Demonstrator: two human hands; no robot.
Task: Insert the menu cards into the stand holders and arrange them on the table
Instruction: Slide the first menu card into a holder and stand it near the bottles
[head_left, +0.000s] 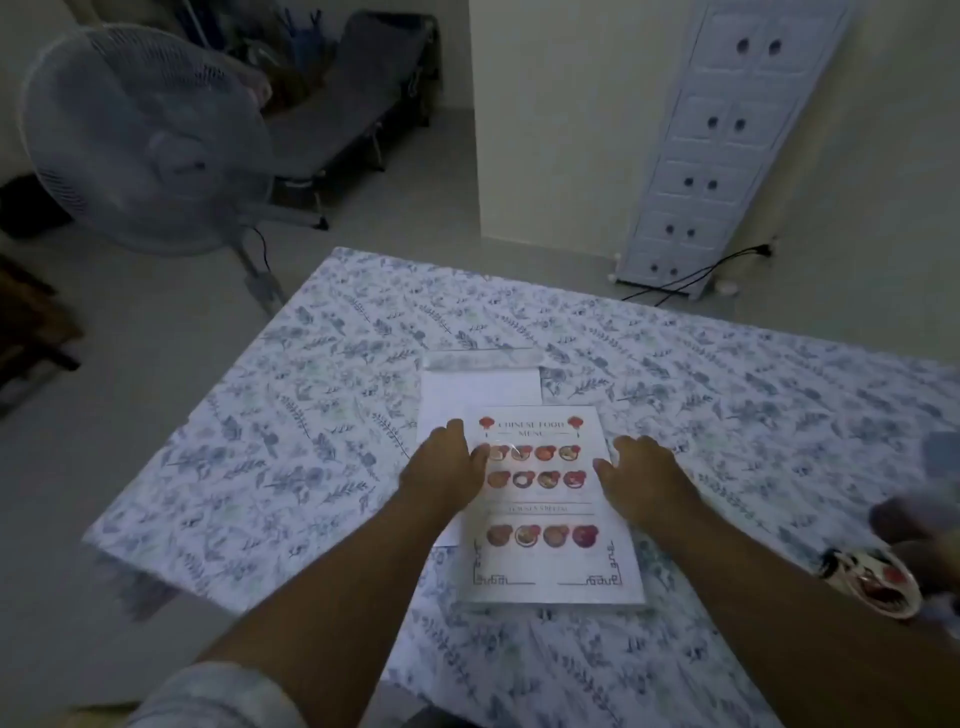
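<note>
A Chinese food menu card (550, 561) lies flat on the floral tablecloth (311, 415), printed side up, inside what looks like a clear stand holder. My left hand (447, 467) rests on its left edge with fingers spread over the food pictures. My right hand (639, 478) presses on its right edge. A blank white sheet (478, 395) lies partly under the menu, further back. Behind that sheet a clear plastic piece (483, 359) lies flat on the cloth.
A standing fan (150, 145) is at the left beyond the table. A white drawer cabinet (727, 140) leans by the wall at the back right. Blurred objects, one a round printed item (878, 582), sit at the table's right edge.
</note>
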